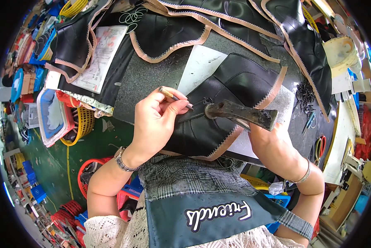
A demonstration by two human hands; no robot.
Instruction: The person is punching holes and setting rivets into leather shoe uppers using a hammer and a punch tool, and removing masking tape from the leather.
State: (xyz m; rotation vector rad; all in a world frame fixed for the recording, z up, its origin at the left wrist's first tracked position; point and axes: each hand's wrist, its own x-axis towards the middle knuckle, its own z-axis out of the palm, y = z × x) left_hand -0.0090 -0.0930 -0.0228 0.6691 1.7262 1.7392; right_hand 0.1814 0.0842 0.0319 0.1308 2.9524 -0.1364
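A left hand (152,124) pinched a slim, brass-coloured and dark rod (167,93) between thumb and fingers, seemingly to steady its tip, over a black leather-like panel with zigzag tan edging (245,80) beneath both hands (contact could not be told). The right hand (270,140) gripped a worn, dark-metal hammer (247,114), its round face apparently kept near the left fingers.

Fisheye sits on worker's head, peering steeply down, close above left hand (152,122) and right hand (272,142); apron (169,223) at 6 o'clock, worktable (150,78) toward 12.
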